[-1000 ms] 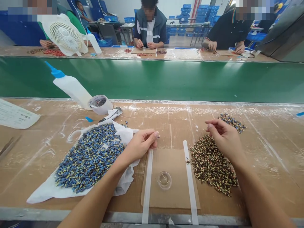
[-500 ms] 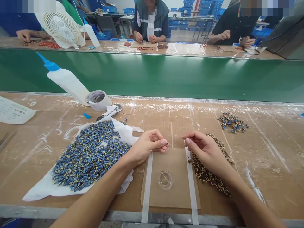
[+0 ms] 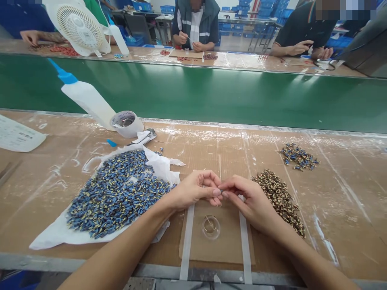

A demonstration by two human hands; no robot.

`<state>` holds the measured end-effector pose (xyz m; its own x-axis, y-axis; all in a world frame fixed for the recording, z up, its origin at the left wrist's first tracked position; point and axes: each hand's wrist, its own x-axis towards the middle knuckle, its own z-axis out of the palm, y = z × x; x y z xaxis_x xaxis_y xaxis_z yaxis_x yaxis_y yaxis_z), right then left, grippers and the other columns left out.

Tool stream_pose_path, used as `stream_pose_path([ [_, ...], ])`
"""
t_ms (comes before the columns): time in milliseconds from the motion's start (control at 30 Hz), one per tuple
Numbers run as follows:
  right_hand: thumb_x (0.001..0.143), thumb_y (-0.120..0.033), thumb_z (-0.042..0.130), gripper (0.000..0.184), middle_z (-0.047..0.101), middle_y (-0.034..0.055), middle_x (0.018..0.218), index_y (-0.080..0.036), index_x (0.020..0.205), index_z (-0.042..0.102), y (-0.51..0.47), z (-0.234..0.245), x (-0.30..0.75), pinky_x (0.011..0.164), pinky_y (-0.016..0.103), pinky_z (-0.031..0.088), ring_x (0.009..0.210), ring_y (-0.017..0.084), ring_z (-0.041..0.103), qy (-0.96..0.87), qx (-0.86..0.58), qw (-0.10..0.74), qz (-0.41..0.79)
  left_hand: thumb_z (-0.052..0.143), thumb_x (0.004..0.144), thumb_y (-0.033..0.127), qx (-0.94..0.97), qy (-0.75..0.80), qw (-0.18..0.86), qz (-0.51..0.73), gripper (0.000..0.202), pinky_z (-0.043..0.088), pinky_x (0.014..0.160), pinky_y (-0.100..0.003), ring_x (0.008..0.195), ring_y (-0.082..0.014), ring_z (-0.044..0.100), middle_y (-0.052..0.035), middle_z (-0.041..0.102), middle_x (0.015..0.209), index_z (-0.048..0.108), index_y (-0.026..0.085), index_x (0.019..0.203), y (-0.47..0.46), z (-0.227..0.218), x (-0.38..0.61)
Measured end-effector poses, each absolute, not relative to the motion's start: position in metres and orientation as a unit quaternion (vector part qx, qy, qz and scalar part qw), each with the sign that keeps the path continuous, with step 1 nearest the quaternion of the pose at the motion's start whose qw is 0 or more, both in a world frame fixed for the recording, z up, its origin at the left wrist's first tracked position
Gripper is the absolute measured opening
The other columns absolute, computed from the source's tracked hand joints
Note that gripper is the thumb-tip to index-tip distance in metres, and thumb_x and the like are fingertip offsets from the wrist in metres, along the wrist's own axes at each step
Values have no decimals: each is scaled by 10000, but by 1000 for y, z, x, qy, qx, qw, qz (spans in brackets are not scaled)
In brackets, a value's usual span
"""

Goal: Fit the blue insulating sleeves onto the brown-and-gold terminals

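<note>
My left hand point(image 3: 201, 189) and my right hand point(image 3: 243, 195) meet fingertip to fingertip above a taped cardboard sheet point(image 3: 217, 251). Between the pinched tips shows a tiny dark bluish piece point(image 3: 221, 191), mostly hidden by the fingers; each hand is closed on it or right against it. Just below stands a small clear round dish point(image 3: 211, 233) with a thin stick in it. Left of my left hand, a large heap of small blue and yellow pieces point(image 3: 117, 195) lies on white paper. Beside my right hand is a pile of small brown and cream pieces point(image 3: 279, 197).
A smaller pile of blue and gold pieces point(image 3: 299, 156) lies at the right. Behind the big heap are a tape roll point(image 3: 128, 125) and a white squeeze bottle point(image 3: 87, 102), leaning. Across the green panel point(image 3: 193, 96), people work at another table beside a white fan point(image 3: 78, 30).
My right hand has moved left from beside the brown pile until its fingertips meet those of my left hand. The view has shifted slightly.
</note>
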<state>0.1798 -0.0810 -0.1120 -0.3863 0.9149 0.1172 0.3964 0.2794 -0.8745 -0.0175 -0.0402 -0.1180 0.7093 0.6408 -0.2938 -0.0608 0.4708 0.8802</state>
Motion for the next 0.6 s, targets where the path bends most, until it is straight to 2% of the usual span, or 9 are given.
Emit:
stream_pose_path([
  [167, 915, -200, 542, 132, 660, 25, 799, -229, 888, 668, -79, -113, 180, 685, 288, 454, 740, 166, 606, -738, -443, 344, 375, 694, 799, 282, 506, 303, 781, 206, 199, 536, 634, -261, 630, -132, 650, -59, 682, 757, 594, 123, 866, -44, -119, -14],
  [333, 891, -209, 587, 91, 667, 32, 812, -217, 876, 677, -80, -117, 180, 683, 283, 462, 747, 169, 620, -721, -459, 351, 383, 625, 837, 233, 631, 350, 658, 217, 100, 495, 653, -237, 648, -119, 610, -26, 654, 712, 645, 138, 862, -45, -115, -16],
  [467, 883, -241, 600, 84, 673, 35, 807, -213, 862, 676, -80, -122, 177, 684, 292, 475, 743, 176, 627, -705, -473, 345, 401, 589, 857, 232, 717, 364, 565, 185, 113, 477, 645, -239, 669, -139, 626, -31, 666, 705, 664, 147, 856, -44, -111, -20],
  [600, 882, -279, 610, 123, 678, 37, 853, -200, 975, 627, -81, -122, 174, 691, 283, 496, 751, 167, 633, -662, -474, 365, 451, 564, 877, 261, 691, 371, 588, 198, 143, 497, 656, -258, 683, -151, 648, -42, 672, 732, 650, 150, 897, -44, -113, -20],
])
